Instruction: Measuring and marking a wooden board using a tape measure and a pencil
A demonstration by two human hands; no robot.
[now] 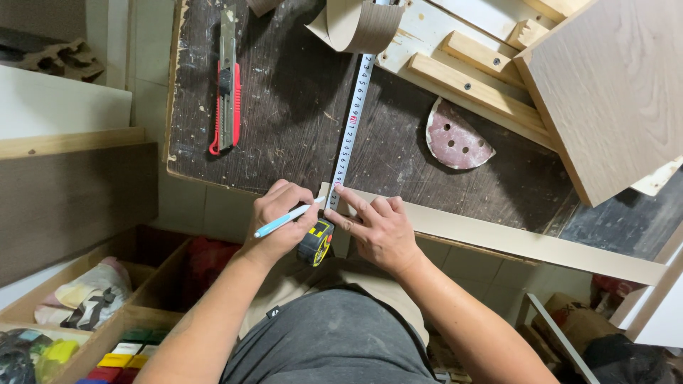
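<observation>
Two hands meet at the near edge of the dark, scuffed counter [284,135]. The left hand [279,220] has its grip closed around a light blue pen [284,220], whose tip points right toward the tape measure's blade [352,121]; the same hand rests against the yellow-and-black tape measure case [316,242], which sits just below the counter edge between both hands. The right hand [380,231] holds nothing: its fingers lie flat and spread, pressing down on a long pale strip [512,242] that runs to the right along the counter edge, with the fingertips just beside the blade. The blade stretches straight away from the hands across the counter. A red utility knife [228,85] lies well apart at the left, and a sanding disc half [455,139] lies at the right.
</observation>
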